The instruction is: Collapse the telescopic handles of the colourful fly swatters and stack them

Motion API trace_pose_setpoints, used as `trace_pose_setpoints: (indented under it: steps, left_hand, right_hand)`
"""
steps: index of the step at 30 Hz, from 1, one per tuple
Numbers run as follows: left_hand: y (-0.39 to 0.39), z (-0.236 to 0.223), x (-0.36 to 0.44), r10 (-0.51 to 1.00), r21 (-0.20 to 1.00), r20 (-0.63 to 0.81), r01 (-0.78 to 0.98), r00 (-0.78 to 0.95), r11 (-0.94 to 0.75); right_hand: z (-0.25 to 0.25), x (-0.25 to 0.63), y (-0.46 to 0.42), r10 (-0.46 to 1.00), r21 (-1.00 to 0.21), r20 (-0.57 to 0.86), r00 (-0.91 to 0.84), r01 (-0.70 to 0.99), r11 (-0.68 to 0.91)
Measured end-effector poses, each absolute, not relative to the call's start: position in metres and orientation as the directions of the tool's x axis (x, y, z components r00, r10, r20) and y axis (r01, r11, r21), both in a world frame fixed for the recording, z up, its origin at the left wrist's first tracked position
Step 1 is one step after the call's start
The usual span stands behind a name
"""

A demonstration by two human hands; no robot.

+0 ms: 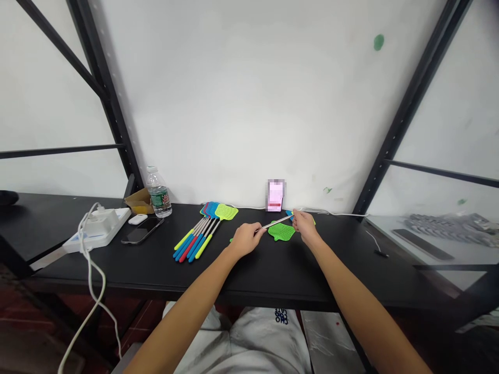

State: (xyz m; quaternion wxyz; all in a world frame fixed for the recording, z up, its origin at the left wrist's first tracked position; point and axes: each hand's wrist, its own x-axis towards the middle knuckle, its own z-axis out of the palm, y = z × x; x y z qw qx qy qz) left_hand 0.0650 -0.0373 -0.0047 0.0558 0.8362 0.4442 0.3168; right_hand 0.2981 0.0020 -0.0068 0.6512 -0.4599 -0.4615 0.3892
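My left hand (pixel 247 239) and my right hand (pixel 304 226) are closed round the two ends of a thin metal rod (pixel 278 222), the shaft of a fly swatter. It slants up to the right above the desk. A small green tip shows left of my left hand; I cannot tell which swatter it belongs to. Under the rod lies a green fly swatter head (pixel 281 231). Blue and yellow edges peek out behind my right hand, mostly hidden. To the left, several fly swatters (pixel 206 228) lie fanned together, with yellow, blue and red handles towards me.
A phone (pixel 275 195) with a lit screen leans on the wall. At the left are a water bottle (pixel 159 195), a small cardboard box (pixel 139 201), a white case (pixel 138 219), a dark phone (pixel 143 230) and a power strip (pixel 97 228) with cables. Black metal posts flank the desk (pixel 273 275).
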Motion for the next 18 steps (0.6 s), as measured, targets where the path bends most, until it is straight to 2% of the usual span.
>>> trace_pose_setpoints:
  steps: [18]
  left_hand:
    - [-0.0347, -0.0071, 0.0703, 0.780, 0.415, 0.474, 0.677, 0.409, -0.608]
  right_hand:
    - [-0.0018, 0.3079, 0.0061, 0.952, -0.977, 0.175, 0.251, -0.079, 0.200]
